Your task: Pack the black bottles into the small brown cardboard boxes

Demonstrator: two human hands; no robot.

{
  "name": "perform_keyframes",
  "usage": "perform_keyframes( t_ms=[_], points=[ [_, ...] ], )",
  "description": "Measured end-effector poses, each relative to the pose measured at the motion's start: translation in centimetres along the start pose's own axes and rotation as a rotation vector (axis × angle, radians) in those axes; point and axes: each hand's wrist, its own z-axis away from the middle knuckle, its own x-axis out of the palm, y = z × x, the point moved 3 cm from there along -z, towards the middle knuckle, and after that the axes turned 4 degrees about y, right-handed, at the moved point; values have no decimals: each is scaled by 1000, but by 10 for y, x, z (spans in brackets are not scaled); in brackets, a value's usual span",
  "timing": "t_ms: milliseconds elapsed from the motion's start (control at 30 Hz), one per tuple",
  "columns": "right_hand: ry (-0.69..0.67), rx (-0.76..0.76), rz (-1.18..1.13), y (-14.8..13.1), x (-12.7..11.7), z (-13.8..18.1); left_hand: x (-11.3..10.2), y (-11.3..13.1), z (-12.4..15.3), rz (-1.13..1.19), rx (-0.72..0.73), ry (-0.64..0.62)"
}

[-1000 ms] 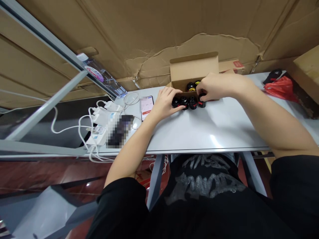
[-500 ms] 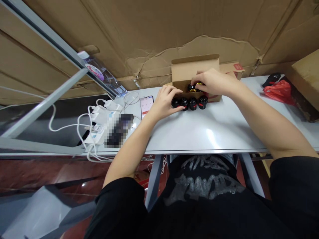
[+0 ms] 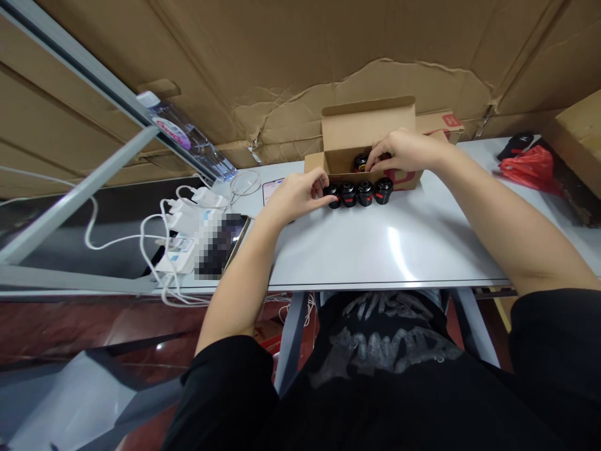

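Note:
Several small black canisters (image 3: pixel 365 193) with red marks stand in a row on the white table, in front of an open cardboard box (image 3: pixel 369 133). My left hand (image 3: pixel 300 195) has its thumb and forefinger around the leftmost canister (image 3: pixel 333 195) of the row. Inside the box, my right hand (image 3: pixel 399 152) has its fingers closed over another black canister, mostly hidden by the hand. Just left of those fingers, one more black canister with a gold ring (image 3: pixel 360 163) shows in the box.
Left of my arm lie a phone (image 3: pixel 271 186), a pixelated dark device (image 3: pixel 220 245) and a power strip (image 3: pixel 181 250) with white cables. A water bottle (image 3: pixel 188 138) leans by the metal frame. A red plastic bag (image 3: pixel 528 169) and a cardboard box (image 3: pixel 577 150) are at right.
My left hand has shifted left along the row, from the second canister to the leftmost. My right hand has moved slightly right inside the box, covering one canister there.

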Motion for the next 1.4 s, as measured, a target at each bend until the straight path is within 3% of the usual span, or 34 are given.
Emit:
perform_keyframes(
  t_ms=[233, 400, 533, 633, 700, 833, 933, 1033, 1133, 1233, 1400],
  points=[
    [92, -3, 20, -13, -10, 5, 0, 1, 2, -40, -2, 73],
    [425, 162, -149, -56, -37, 13, 4, -7, -2, 40, 86, 351],
    [576, 237, -458, -98, -20, 7, 19, -7, -5, 145, 145, 509],
    [507, 169, -632, -119, 4, 1, 27, -3, -5, 181, 187, 567],
    [455, 139, -608, -125, 11, 2, 30, -2, -3, 189, 211, 595],
    [440, 41, -177, -136, -1, 15, 28, 1, 2, 175, 172, 551],
    [316, -90, 143, -155, -4, 25, 24, 7, 8, 78, 58, 435],
    [240, -164, 250, -172, 2, 33, 22, 15, 12, -15, 1, 384],
    [250, -120, 235, -176, 5, 35, 27, 20, 12, -2, -30, 365],
    [181, -17, 155, -170, -9, 35, 34, 23, 11, 64, -27, 311],
    [4, 108, 44, -130, -63, 53, 30, 31, 7, 4, 98, 298]
  ],
)
